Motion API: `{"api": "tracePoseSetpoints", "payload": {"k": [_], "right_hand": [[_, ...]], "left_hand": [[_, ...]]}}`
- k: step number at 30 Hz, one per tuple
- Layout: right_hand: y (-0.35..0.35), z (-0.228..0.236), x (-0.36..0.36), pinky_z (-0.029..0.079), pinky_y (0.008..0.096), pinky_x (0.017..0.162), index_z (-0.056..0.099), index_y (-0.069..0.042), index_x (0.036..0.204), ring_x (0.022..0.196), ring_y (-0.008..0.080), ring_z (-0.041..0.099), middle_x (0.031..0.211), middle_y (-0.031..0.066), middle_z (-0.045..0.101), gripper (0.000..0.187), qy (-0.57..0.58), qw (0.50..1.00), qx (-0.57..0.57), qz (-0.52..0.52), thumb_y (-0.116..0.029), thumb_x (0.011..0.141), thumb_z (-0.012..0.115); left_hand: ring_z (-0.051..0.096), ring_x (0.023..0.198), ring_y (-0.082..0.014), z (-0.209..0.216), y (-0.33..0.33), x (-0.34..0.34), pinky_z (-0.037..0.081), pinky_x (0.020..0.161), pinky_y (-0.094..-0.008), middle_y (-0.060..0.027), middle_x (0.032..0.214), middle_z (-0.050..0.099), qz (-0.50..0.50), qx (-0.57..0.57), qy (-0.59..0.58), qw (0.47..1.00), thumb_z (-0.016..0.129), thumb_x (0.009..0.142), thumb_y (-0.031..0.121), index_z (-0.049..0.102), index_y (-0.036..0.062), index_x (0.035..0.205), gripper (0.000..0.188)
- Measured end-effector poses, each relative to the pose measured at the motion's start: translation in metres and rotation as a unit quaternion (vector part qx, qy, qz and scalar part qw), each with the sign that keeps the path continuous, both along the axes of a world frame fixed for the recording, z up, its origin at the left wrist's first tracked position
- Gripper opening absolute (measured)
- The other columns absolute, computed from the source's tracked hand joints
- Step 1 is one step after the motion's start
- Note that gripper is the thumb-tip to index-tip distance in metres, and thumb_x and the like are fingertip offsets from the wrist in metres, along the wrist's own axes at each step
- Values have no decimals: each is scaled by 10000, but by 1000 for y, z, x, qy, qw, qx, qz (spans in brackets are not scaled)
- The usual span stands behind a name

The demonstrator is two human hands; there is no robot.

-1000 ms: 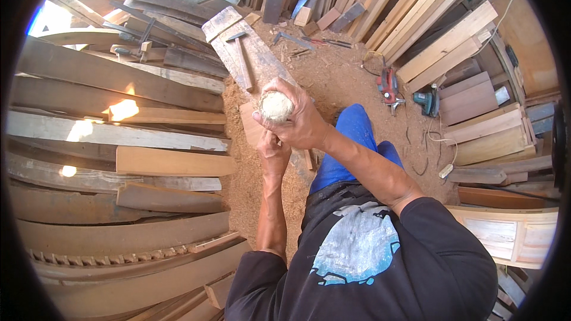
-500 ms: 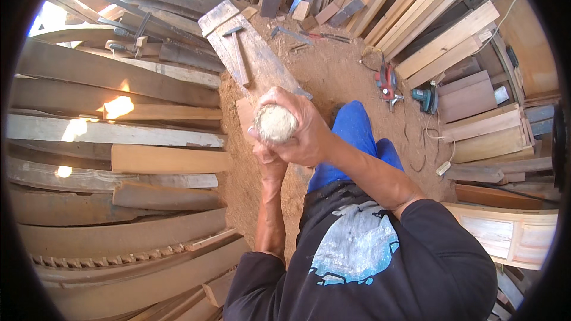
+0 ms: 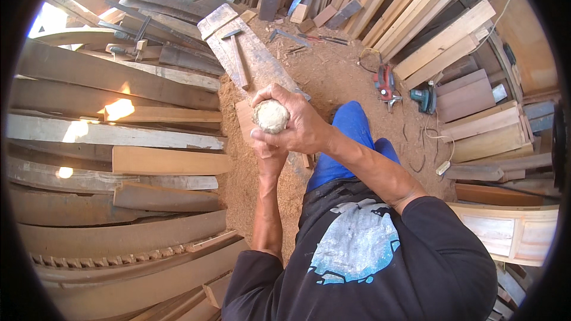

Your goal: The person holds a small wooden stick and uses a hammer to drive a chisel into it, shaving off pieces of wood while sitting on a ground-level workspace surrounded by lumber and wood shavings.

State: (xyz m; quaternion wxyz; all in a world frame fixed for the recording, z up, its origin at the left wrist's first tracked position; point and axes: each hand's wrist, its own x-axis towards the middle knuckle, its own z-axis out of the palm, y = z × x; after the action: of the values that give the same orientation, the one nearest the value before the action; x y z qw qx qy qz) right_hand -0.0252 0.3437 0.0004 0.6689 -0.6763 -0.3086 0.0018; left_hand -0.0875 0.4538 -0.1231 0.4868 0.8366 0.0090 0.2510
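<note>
My right hand (image 3: 301, 128) is wrapped round a thick round wooden piece (image 3: 271, 117), seen end-on, with a pale, rough, frayed-looking end facing up. My left hand (image 3: 269, 153) is closed just beneath it, partly covered by my right hand. What the left fingers grip is hidden. Beyond my hands, a worn plank bench (image 3: 262, 62) carries a hammer (image 3: 238, 59) with a wooden handle. Part of a light brown board (image 3: 244, 120) shows to the left of the round piece.
Curved timber pieces (image 3: 172, 159) are stacked along the left. A red power tool (image 3: 385, 83) and a green one (image 3: 423, 98) lie on the right with cords. Long planks (image 3: 410, 9) lean at the back right. Sawdust covers the floor (image 3: 339, 71).
Both hands have shifted slightly up and to the left with the round wooden piece. A small wooden edge now shows beside my knee. My grip looks the same.
</note>
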Motion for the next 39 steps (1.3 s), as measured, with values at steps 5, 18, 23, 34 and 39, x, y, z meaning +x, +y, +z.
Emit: {"api": "tracePoseSetpoints", "payload": {"k": [5, 18, 23, 34, 39], "right_hand": [[2, -13, -13, 448, 289, 749, 544, -45, 1015, 790, 125, 538, 827, 60, 541, 286, 37, 997, 32, 54, -92, 794, 719], [-2, -16, 2, 450, 283, 699, 530, -29, 1033, 770, 92, 513, 813, 35, 530, 296, 94, 995, 19, 2, -83, 812, 718], [3, -21, -3, 457, 291, 705, 544, -54, 1019, 756, 115, 544, 809, 35, 542, 284, 19, 1000, -3, 17, -99, 809, 730], [-1, -16, -9, 457, 287, 732, 543, -45, 1035, 777, 123, 539, 833, 49, 545, 293, -13, 1000, -4, -12, -116, 818, 727], [4, -12, -5, 451, 271, 693, 534, -39, 1018, 760, 102, 534, 817, 46, 546, 285, 42, 999, -4, 9, -120, 824, 725]], "left_hand": [[652, 819, -351, -58, 27, -9, 522, 691, -409, -153, 910, 661, -18, 17, 58, 998, 648, 819, 35, 624, 27, 1071, 254], [603, 695, -329, -40, 23, 1, 482, 608, -400, -145, 762, 599, -7, 43, 25, 999, 660, 756, -22, 583, 13, 811, 101], [634, 764, -342, -38, 24, -3, 504, 647, -399, -161, 827, 636, -38, 35, 3, 999, 682, 742, -5, 626, 7, 943, 209], [658, 865, -361, -43, 22, -3, 532, 717, -401, -190, 968, 659, -44, 45, 1, 998, 625, 801, -37, 620, -11, 1051, 251], [676, 870, -328, -49, 32, 0, 538, 735, -404, -176, 980, 676, -53, 66, 11, 996, 654, 778, -28, 634, -17, 1023, 246]]}}
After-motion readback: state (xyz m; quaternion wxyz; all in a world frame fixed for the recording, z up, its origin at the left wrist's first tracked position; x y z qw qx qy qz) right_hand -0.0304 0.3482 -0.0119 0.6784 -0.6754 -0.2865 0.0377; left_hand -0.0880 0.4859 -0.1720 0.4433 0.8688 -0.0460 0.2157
